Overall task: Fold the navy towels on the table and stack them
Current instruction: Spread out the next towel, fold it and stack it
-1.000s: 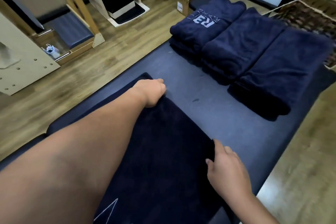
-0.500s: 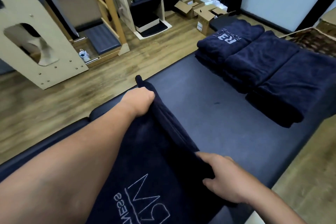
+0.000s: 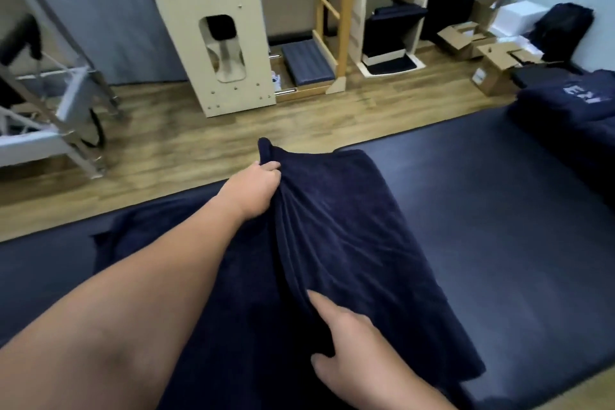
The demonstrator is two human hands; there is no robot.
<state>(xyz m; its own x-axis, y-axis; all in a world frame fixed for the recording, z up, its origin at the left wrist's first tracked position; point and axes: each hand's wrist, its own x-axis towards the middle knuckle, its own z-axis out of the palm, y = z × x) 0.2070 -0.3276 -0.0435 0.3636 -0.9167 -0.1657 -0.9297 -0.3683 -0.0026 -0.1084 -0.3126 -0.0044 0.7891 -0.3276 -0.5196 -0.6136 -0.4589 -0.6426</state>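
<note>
Navy towel (image 3: 349,243) lies mid-fold at table (image 3: 482,210) centre, my left hand (image 3: 256,188) pinching its raised far corner at 11 o'clock, right hand (image 3: 346,343) gripping the near edge; next, lay it flat and square.

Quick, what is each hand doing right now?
Left hand: grips the far edge of the navy towel.
Right hand: holds the towel's near edge, forefinger straight.
</note>
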